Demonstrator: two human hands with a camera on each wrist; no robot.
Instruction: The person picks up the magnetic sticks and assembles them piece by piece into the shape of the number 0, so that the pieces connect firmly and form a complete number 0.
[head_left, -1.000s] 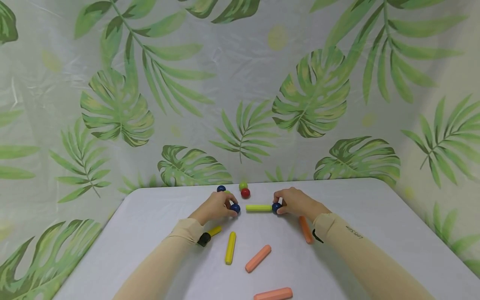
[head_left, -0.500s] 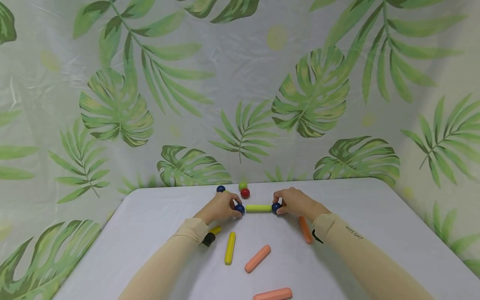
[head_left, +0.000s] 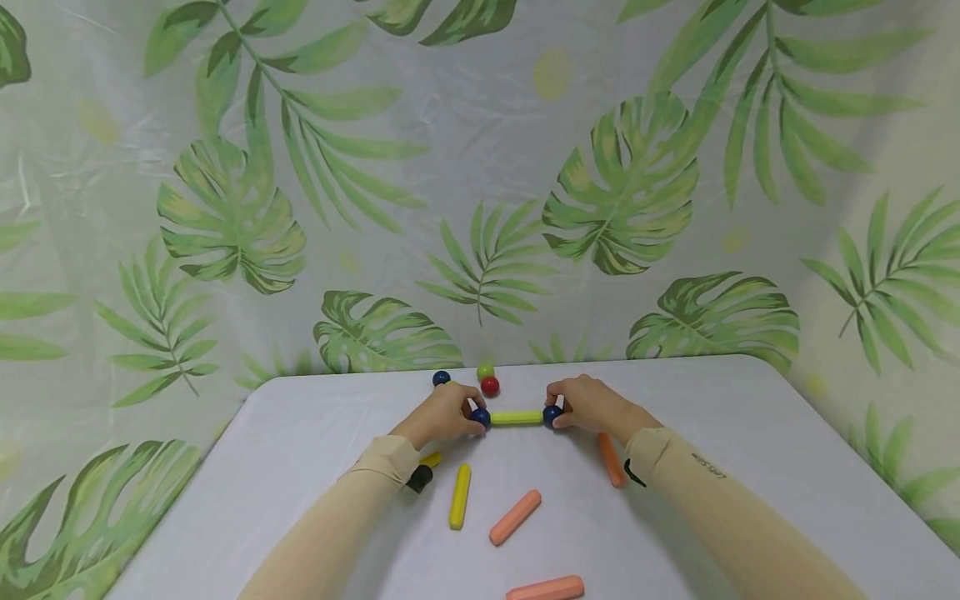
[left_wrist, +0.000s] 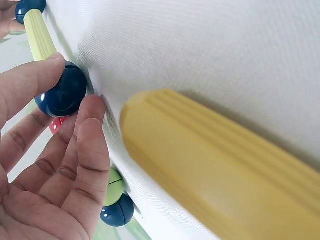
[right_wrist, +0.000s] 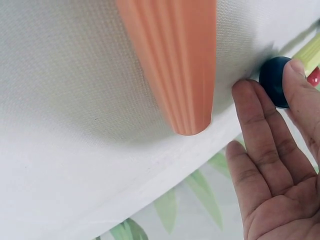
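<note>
Head view: we see the desk's (head_left: 750,417) far edge run just short of the leaf-patterned backdrop (head_left: 480,167), with rounded corners; its near edge is out of frame. White cloth stretches broadly outside both sleeves (head_left: 330,517), so the widest room lies left and right; the far balls sit close to that far edge. We count three blue balls, two green balls (head_left: 486,372) and one red ball (head_left: 490,386). Sticks number six: one yellow-green stick (head_left: 516,417), two yellow sticks (head_left: 461,497), one orange stick (head_left: 611,461), two salmon sticks (head_left: 515,517). The left hand (head_left: 438,414) pinches the left blue ball (head_left: 481,417), the right hand (head_left: 600,407) the right blue ball (head_left: 551,414); the yellow-green stick lies between, meeting both. Left hand and sleeve partly hide one green ball and one yellow stick; the nearest salmon stick is cut off below.

Left wrist: thumb and fingers make a narrow grip on the ball. Red peeks between fingers; a large yellow stick leaves the frame.

Right wrist: again a narrow grip, thumb against fingers. The frame crops the yellow-green stick and the orange one; we cannot tell how deeply the stick seats.
</note>
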